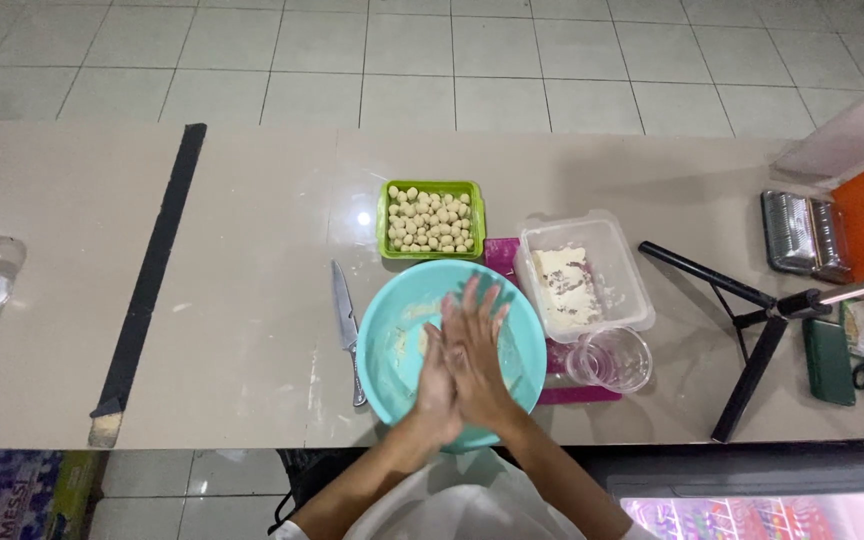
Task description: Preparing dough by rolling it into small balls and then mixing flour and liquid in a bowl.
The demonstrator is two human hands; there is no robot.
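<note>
Both our hands are pressed palm to palm over the turquoise bowl (392,330) at the lower centre of the frame, the left hand (435,385) under the right hand (477,350). We cannot tell if a piece of dough is between them. Above the bowl, the green tray (430,187) is already full of small pale balls (430,220), so much of the work looks done. Some pale mixture remains in the bowl, and the clear container (632,290) to the right holds more.
</note>
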